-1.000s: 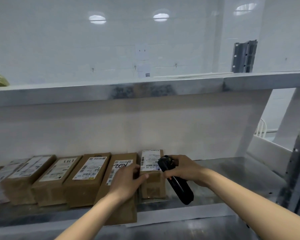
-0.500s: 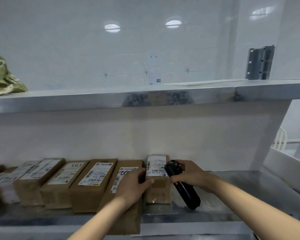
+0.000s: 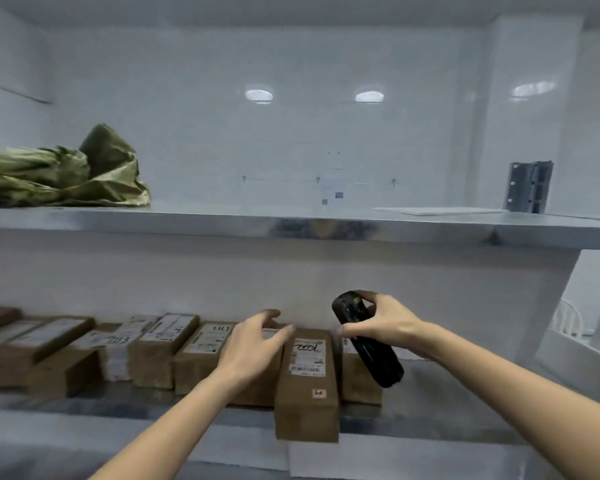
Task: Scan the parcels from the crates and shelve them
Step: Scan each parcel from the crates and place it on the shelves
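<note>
A row of several brown cardboard parcels with white labels lies on the lower metal shelf [image 3: 430, 403]. One parcel [image 3: 307, 382] marked with handwriting sticks out past the shelf's front edge. Right of it sits the last parcel [image 3: 357, 379], partly hidden by the black handheld scanner [image 3: 368, 344]. My right hand [image 3: 385, 323] grips the scanner near its top, above that last parcel. My left hand [image 3: 253, 344] hovers with relaxed, spread fingers over the parcel [image 3: 208, 355] left of the handwritten one; whether it touches is unclear.
The upper metal shelf [image 3: 291, 220] carries a crumpled green bag [image 3: 63, 174] at the left, a flat white sheet [image 3: 440, 211] and a grey metal bracket [image 3: 529, 187] at the right. A white wall stands behind. A white bin edge [image 3: 575, 358] shows at right.
My left hand has let go of the parcels and lifted, fingers spread. My right hand has raised the scanner off the last parcel. The view has tilted upward.
</note>
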`<state>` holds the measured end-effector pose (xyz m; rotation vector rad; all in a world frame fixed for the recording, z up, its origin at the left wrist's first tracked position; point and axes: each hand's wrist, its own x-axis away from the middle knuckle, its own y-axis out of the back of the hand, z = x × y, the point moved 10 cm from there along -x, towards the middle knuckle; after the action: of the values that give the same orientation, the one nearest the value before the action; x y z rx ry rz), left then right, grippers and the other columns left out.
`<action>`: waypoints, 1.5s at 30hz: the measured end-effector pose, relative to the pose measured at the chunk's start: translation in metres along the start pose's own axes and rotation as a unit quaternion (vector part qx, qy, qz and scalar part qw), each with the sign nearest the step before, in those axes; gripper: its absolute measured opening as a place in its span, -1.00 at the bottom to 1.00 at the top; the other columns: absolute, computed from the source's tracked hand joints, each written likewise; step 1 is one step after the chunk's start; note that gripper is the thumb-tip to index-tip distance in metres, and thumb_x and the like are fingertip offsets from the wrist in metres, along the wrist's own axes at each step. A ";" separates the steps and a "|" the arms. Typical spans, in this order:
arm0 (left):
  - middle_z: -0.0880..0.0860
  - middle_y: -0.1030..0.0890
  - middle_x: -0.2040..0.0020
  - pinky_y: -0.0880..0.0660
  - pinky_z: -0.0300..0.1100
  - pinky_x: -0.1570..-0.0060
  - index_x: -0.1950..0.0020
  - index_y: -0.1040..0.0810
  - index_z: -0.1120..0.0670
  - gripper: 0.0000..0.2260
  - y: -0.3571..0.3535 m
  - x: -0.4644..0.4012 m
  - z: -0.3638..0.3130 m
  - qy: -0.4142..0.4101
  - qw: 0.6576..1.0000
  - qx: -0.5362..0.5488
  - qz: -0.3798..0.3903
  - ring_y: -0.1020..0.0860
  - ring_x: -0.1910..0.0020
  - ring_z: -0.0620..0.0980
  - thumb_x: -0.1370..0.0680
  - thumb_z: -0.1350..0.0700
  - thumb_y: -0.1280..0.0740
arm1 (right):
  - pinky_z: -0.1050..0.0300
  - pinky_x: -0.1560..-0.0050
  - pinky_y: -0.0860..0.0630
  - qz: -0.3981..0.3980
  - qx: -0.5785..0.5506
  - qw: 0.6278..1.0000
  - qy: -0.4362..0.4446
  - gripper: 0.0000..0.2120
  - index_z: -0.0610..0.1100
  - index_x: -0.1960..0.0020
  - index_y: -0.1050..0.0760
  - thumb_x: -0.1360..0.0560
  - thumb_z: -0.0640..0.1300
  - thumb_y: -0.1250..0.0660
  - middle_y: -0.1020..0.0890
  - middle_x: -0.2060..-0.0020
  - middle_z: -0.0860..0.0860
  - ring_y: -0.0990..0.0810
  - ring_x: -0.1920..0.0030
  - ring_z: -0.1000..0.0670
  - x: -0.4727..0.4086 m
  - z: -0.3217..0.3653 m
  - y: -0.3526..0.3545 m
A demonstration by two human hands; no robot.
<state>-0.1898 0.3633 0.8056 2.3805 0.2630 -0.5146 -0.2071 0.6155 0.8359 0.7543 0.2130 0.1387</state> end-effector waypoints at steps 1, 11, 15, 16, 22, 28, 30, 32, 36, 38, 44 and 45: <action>-0.14 -0.65 -0.14 -0.50 -0.12 -0.22 -0.37 -0.54 -0.04 -0.51 0.023 0.008 0.006 0.003 1.000 0.000 -0.009 -0.58 -0.20 -0.13 -0.53 -0.25 -0.37 | -0.02 -0.11 -0.67 0.001 0.013 1.000 0.003 -0.32 0.02 -0.22 -0.60 -0.19 0.24 -0.65 -0.73 0.03 0.04 -0.72 0.04 0.03 0.004 0.022 -0.012; -0.19 -0.63 0.03 -0.48 -0.18 -0.04 -0.22 -0.62 -0.09 -0.71 0.298 0.154 0.135 0.098 0.981 -0.040 -0.162 -0.59 -0.06 -0.12 -0.57 -0.18 -0.36 | 0.22 0.03 -0.50 0.087 -0.008 0.984 0.158 -0.55 0.19 -0.13 -0.58 -0.31 0.19 -0.63 -0.72 0.05 0.16 -0.68 0.01 0.10 0.051 0.273 -0.237; -0.13 -0.64 -0.07 -0.50 -0.17 -0.08 -0.25 -0.61 -0.08 -0.68 0.430 0.259 0.206 0.186 0.952 -0.074 -0.230 -0.59 -0.10 -0.11 -0.59 -0.20 -0.32 | 0.29 0.07 -0.51 0.168 -0.054 0.958 0.225 -0.49 0.21 -0.15 -0.52 -0.30 0.20 -0.65 -0.63 0.15 0.22 -0.64 0.07 0.12 0.089 0.382 -0.361; -0.12 -0.64 -0.09 -0.51 -0.15 -0.09 -0.25 -0.60 -0.09 -0.68 0.462 0.289 0.224 0.209 0.941 -0.087 -0.250 -0.59 -0.11 -0.09 -0.59 -0.21 -0.30 | 0.36 0.11 -0.47 0.199 -0.065 0.948 0.241 -0.47 0.22 -0.21 -0.49 -0.33 0.16 -0.64 -0.59 0.13 0.24 -0.62 0.07 0.15 0.105 0.407 -0.394; -0.04 -0.66 -0.15 -0.50 -0.11 -0.14 -0.25 -0.61 -0.05 -0.67 0.595 0.463 0.315 0.342 0.865 -0.148 -0.336 -0.59 -0.16 -0.01 -0.61 -0.20 -0.27 | 0.37 0.12 -0.53 0.332 -0.083 0.889 0.305 -0.47 0.17 -0.22 -0.48 -0.34 0.15 -0.63 -0.64 0.07 0.20 -0.63 0.10 0.22 0.179 0.513 -0.576; -0.07 -0.64 -0.07 -0.48 -0.14 -0.08 -0.20 -0.62 -0.02 -0.72 0.655 0.572 0.401 0.412 0.813 -0.156 -0.380 -0.58 -0.11 -0.06 -0.63 -0.14 -0.28 | 0.02 -0.02 -0.69 0.407 -0.048 0.847 0.338 -0.54 0.13 -0.16 -0.58 -0.33 0.18 -0.61 -0.73 0.07 0.09 -0.72 0.11 0.07 0.216 0.562 -0.745; -0.10 -0.65 -0.07 -0.51 -0.11 -0.14 -0.18 -0.62 -0.04 -0.73 0.667 0.590 0.438 0.429 0.806 -0.154 -0.379 -0.59 -0.13 -0.07 -0.62 -0.16 -0.29 | -0.01 -0.05 -0.68 0.418 -0.043 0.843 0.335 -0.53 0.12 -0.19 -0.56 -0.34 0.18 -0.60 -0.73 0.06 0.09 -0.72 0.09 0.05 0.214 0.569 -0.794; -0.11 -0.66 -0.09 -0.53 -0.08 -0.18 -0.18 -0.63 -0.06 -0.71 0.677 0.599 0.481 0.443 0.798 -0.153 -0.379 -0.59 -0.13 -0.08 -0.61 -0.18 -0.29 | 0.01 -0.02 -0.67 0.427 -0.039 0.842 0.327 -0.53 0.12 -0.19 -0.52 -0.36 0.16 -0.60 -0.71 0.06 0.09 -0.70 0.09 0.04 0.203 0.575 -0.843; -0.15 -0.63 -0.13 -0.52 -0.07 -0.18 -0.24 -0.60 -0.09 -0.67 0.689 0.598 0.581 0.480 0.786 -0.137 -0.364 -0.57 -0.15 -0.09 -0.62 -0.22 -0.25 | 0.13 0.09 -0.58 0.419 -0.039 0.856 0.300 -0.48 0.12 -0.21 -0.42 -0.38 0.14 -0.60 -0.67 0.01 0.10 -0.66 0.03 0.05 0.156 0.578 -0.932; -0.15 -0.62 -0.14 -0.50 -0.11 -0.17 -0.26 -0.58 -0.08 -0.67 0.689 0.591 0.632 0.494 0.785 -0.124 -0.353 -0.56 -0.16 -0.10 -0.63 -0.21 -0.24 | 0.11 0.07 -0.60 0.408 -0.019 0.866 0.289 -0.47 0.06 -0.20 -0.51 -0.34 0.20 -0.60 -0.68 0.03 0.13 -0.65 0.05 0.08 0.126 0.570 -0.975; -0.18 -0.61 -0.09 -0.47 -0.27 0.00 -0.29 -0.57 -0.06 -0.66 0.635 0.557 0.773 0.512 0.795 -0.068 -0.318 -0.54 -0.03 -0.25 -0.62 -0.20 -0.26 | 0.16 0.08 -0.45 0.366 0.011 0.904 0.222 -0.44 0.10 -0.23 -0.45 -0.35 0.15 -0.62 -0.60 0.03 0.11 -0.55 0.06 0.06 0.032 0.507 -1.065; -0.19 -0.61 -0.07 -0.49 -0.25 -0.01 -0.29 -0.57 -0.06 -0.66 0.622 0.553 0.791 0.514 0.796 -0.062 -0.314 -0.55 -0.04 -0.25 -0.61 -0.20 -0.27 | 0.16 0.08 -0.45 0.357 0.015 0.910 0.212 -0.44 0.10 -0.23 -0.45 -0.34 0.13 -0.63 -0.60 0.03 0.10 -0.55 0.06 0.06 0.019 0.494 -1.074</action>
<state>0.2757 -0.5972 0.3814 2.1551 1.5389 0.5901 -0.0177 -0.4828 0.4412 0.7981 0.3436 1.0067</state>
